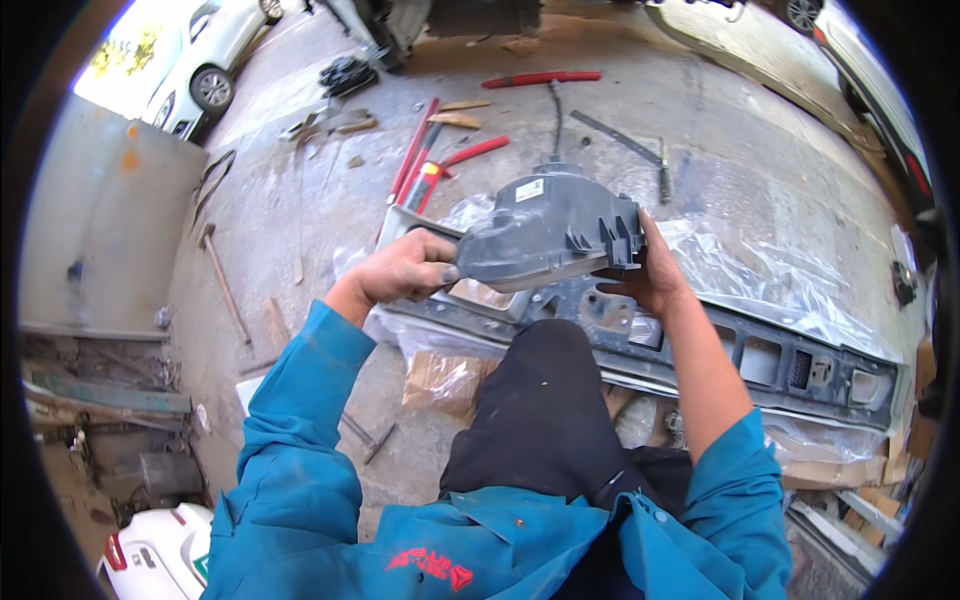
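Both hands hold up a car lamp with a black plastic housing [550, 225], a white label on its back and a paler rim along its lower edge. My left hand [408, 268] grips its left corner, fingers curled with the thumb against the edge. The right end rests in my right hand [655, 270], whose fingers reach underneath and are partly hidden. Below the lamp lies a long dark car bumper [690, 345] with several openings, on clear plastic film. My knee is in front of the bumper and covers part of it.
Beyond the lamp lie a red-handled tool [540, 78], red bars [413, 150] and a dark metal strip [615, 137]. A hammer [226, 285] is on the floor at left. Clear film [760, 275] and brown cardboard [445, 382] surround the bumper. White cars [205, 75] stand around.
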Available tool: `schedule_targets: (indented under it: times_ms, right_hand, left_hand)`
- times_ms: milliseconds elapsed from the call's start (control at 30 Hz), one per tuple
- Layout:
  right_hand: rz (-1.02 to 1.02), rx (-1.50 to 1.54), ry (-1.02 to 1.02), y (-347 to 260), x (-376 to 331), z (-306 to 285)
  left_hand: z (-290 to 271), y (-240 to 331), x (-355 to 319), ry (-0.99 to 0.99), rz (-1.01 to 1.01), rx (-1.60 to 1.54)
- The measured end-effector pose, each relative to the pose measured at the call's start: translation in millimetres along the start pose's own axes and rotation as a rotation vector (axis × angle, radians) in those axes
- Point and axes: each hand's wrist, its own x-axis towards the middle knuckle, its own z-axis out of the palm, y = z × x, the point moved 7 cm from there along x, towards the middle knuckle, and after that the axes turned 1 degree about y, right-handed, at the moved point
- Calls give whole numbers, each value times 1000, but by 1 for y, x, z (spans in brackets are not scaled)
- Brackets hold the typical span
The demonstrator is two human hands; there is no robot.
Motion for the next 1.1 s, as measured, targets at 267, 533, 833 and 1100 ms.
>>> schedule_targets:
  times_ms: [267,533,833,1100]
  right_hand:
    - [-50,83,-53,98,20,40]
    - [-159,96,-27,135,26,63]
    - [-317,-594,-113,132,27,72]
    - [-187,-326,-21,132,36,71]
  left_hand:
    - [-73,-117,-44,246,-163,-240]
    - [-80,-235,-10,470,-124,-1028]
    - [-85,-239,12,896,-146,-697]
    - [-81,-239,-2,983,-93,-601]
